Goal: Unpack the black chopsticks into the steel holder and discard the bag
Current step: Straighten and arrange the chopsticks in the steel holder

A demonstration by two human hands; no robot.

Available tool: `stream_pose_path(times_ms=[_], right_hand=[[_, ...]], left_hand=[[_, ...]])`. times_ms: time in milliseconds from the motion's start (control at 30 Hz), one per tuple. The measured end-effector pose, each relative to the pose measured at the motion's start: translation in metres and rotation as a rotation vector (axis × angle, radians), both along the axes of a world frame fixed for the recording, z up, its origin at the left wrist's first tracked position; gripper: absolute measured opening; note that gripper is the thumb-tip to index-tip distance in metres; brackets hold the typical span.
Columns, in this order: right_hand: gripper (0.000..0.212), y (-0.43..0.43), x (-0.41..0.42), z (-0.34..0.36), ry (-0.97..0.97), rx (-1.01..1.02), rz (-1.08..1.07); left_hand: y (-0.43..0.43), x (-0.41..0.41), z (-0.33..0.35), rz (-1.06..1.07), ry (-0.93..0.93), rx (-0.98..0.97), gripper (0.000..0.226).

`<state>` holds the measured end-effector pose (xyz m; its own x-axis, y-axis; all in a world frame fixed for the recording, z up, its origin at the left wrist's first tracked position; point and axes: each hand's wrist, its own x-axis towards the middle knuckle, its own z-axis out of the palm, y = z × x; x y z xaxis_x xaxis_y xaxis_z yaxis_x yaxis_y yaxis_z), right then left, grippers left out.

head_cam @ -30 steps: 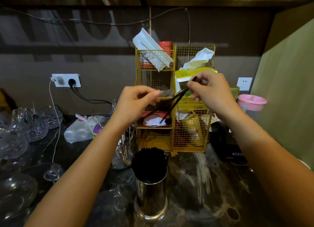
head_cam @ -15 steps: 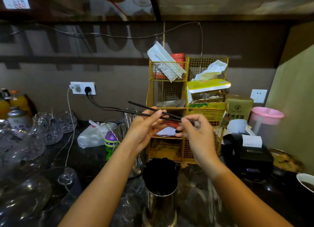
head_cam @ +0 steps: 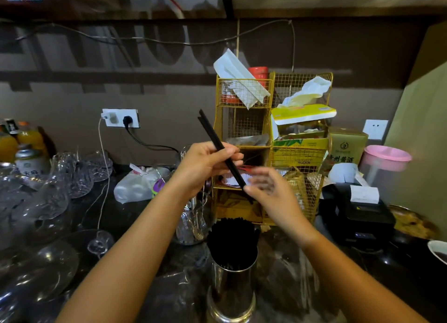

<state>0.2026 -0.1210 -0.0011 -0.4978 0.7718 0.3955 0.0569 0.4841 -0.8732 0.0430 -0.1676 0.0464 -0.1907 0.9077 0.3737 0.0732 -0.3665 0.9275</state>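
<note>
My left hand (head_cam: pixel 205 165) grips a pair of black chopsticks (head_cam: pixel 215 139) around their middle. They slant steeply, with the top ends up and to the left and the lower ends down by my right thumb. My right hand (head_cam: pixel 273 197) is blurred, its fingers spread, just right of the lower ends and holding nothing that I can make out. The steel holder (head_cam: pixel 232 296) stands upright on the dark counter below both hands, packed with several black chopsticks (head_cam: pixel 232 240). I cannot make out the bag.
A yellow wire rack (head_cam: pixel 297 158) full of packets stands right behind my hands. Glassware (head_cam: pixel 58 194) crowds the left, and a glass of spoons (head_cam: pixel 191 223) stands beside the holder. A white plastic bag (head_cam: pixel 137 185), a black printer (head_cam: pixel 358 216) and a pink-lidded jug (head_cam: pixel 384 163) are nearby.
The chopsticks have swung from nearly level to steeply tilted in my left hand. My right hand has come off them and spread its fingers.
</note>
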Motion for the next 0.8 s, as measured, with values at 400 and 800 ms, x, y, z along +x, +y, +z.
stream_pose_path(times_ms=[400,800], right_hand=[[0.049,-0.011,0.005,0.034,-0.156,0.599,-0.077],[0.037,-0.003,0.014,-0.035,-0.426,0.453,-0.111]], left_hand=[[-0.001,0.050,-0.041,-0.090,0.494,-0.158,0.015],[0.003,0.051,-0.095,0.098,1.001,-0.258,0.030]])
